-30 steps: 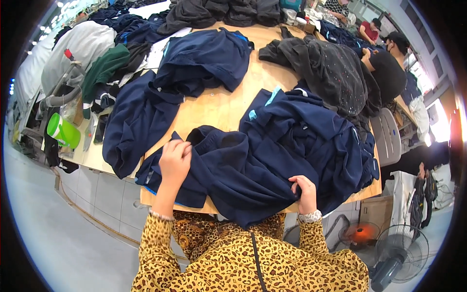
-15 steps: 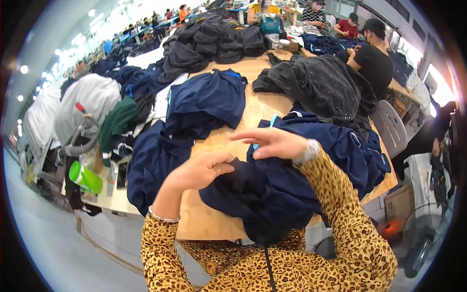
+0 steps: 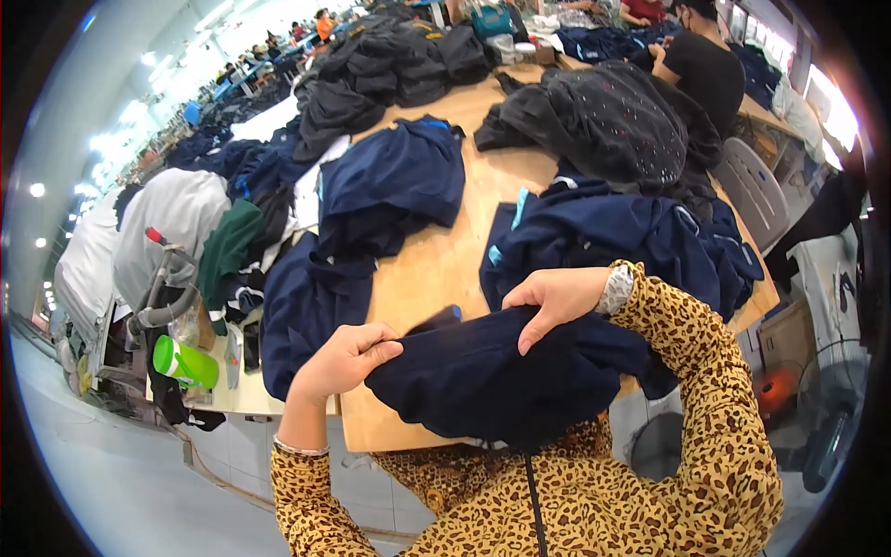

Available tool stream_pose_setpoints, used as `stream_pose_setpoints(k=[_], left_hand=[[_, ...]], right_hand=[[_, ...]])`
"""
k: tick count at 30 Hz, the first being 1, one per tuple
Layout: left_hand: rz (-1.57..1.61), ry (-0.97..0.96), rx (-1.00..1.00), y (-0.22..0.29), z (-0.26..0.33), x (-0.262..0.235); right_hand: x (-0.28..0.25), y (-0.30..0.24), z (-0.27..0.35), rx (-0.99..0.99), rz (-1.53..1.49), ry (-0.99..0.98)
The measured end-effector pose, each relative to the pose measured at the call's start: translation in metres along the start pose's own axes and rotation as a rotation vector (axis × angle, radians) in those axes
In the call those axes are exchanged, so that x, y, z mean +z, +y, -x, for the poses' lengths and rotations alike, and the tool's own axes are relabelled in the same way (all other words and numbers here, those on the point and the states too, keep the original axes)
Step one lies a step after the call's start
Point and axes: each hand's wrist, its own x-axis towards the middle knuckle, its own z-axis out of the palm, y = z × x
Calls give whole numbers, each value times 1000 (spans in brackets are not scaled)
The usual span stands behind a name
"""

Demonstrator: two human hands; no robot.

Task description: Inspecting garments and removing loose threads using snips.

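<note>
A dark navy garment (image 3: 483, 381) hangs between my hands over the near edge of the wooden table. My left hand (image 3: 351, 357) pinches its left end between thumb and fingers. Farther right, my right hand (image 3: 557, 302) grips the upper edge, thumb on the near side and fingers hidden behind the cloth. The stretch between the hands is pulled fairly straight. Just beyond my right hand lies a pile of navy garments (image 3: 613, 237) with light blue trim. Another navy heap (image 3: 394, 181) sits farther off, and more navy cloth (image 3: 316, 311) lies beyond my left hand.
Dark grey garments (image 3: 594, 121) are heaped at the far right of the table (image 3: 380, 427), with another dark pile (image 3: 399, 60) at the back. A bright green container (image 3: 186, 362) stands at the left. A person in black (image 3: 701, 74) sits beyond a grey chair (image 3: 754, 190).
My right hand has come down and closed on the garment's edge. The cloth is now lifted and spread between both hands. The view has shifted slightly.
</note>
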Motion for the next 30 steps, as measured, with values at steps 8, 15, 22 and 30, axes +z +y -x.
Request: stream_pose_setpoints(k=[8,15,22,30], left_hand=[[63,119,-99,-68,17,70],[69,152,-130,-94,17,110],[-332,284,-42,-104,4,148],[-439,451,143,-58,-22,188]], right_hand=[[44,73,33,189,-58,237],[77,110,37,129,-32,318],[106,143,21,16,-7,510],[114,142,18,91,-33,562]])
